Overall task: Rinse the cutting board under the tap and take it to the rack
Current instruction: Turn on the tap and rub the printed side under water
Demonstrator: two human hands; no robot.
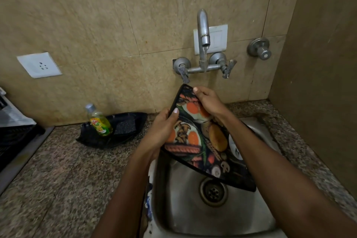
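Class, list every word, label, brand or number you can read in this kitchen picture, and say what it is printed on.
"Vim": red logo, only partly legible, on the label of the dish soap bottle.
Smaller print on that label: too blurred to read.
Cutting board: food pictures only, no text.
Wall socket and switch plate: no markings readable.

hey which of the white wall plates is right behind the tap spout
The switch plate, directly behind the tap spout above the sink. The other white plate, a socket, sits far left above the counter.

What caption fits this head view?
Both hands, left hand and right hand, tilt a printed cutting board over the sink beneath the running tap.
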